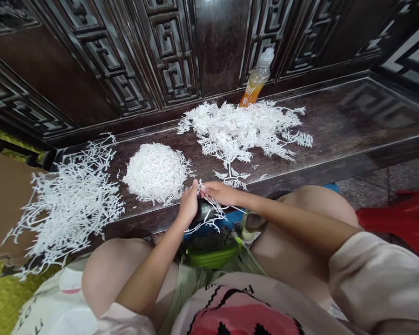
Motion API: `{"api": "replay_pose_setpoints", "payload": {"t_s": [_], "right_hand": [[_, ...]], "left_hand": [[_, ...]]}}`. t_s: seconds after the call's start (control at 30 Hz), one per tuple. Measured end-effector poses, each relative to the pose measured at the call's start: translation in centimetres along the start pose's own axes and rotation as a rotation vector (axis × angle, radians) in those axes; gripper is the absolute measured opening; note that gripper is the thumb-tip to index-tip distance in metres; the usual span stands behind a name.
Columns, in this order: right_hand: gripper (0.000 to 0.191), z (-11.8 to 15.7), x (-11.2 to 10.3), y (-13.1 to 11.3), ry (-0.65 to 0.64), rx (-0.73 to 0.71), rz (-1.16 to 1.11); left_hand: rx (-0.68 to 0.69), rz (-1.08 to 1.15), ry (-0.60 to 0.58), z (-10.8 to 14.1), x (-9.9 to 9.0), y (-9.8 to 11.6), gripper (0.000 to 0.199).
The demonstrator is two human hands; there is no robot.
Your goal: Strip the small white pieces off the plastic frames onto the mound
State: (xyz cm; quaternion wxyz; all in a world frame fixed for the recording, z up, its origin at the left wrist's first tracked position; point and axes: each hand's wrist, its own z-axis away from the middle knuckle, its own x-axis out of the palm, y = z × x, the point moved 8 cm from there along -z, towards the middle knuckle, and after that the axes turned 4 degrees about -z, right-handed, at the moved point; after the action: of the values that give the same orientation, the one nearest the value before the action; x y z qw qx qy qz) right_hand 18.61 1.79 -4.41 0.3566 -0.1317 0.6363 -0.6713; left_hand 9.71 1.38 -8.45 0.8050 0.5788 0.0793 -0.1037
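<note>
My left hand [188, 203] and my right hand [218, 193] meet just off the front edge of a dark wooden bench [335, 122]. Fingers of both pinch a white branched sprig [211, 207], whose thin twigs hang below them. Nearest my hands lies a round heap of short white pieces [157, 173]. Behind it is a loose pile of larger white branched sprigs [240, 130]. Another tangled white pile [70, 209] spreads at the bench's left end, overhanging a cardboard sheet [7, 200].
A carved dark wood panel [171, 60] rises behind the bench, with an orange drink bottle [258, 77] against it. Below my hands sits a green basin [212, 255] holding dark contents. A red plastic object [398, 218] stands on the tiled floor [377, 186] at right.
</note>
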Motion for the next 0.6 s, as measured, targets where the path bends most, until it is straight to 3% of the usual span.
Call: {"api": "replay_pose_setpoints", "payload": {"t_s": [0.23,0.43,0.6], "right_hand": [[0.035,0.0,0.0,0.0,0.007,-0.029,-0.005],[0.039,0.1,-0.1,0.3,0.035,0.050,-0.044],[0.041,-0.1,-0.2,0.8,0.072,0.105,-0.104]], "left_hand": [[-0.066,0.122,-0.104,0.4,0.5,0.9,0.051],[0.061,0.065,0.008,0.2,-0.4,1.8,0.043],[0.063,0.126,-0.007,-0.1,-0.2,1.8,0.042]]}}
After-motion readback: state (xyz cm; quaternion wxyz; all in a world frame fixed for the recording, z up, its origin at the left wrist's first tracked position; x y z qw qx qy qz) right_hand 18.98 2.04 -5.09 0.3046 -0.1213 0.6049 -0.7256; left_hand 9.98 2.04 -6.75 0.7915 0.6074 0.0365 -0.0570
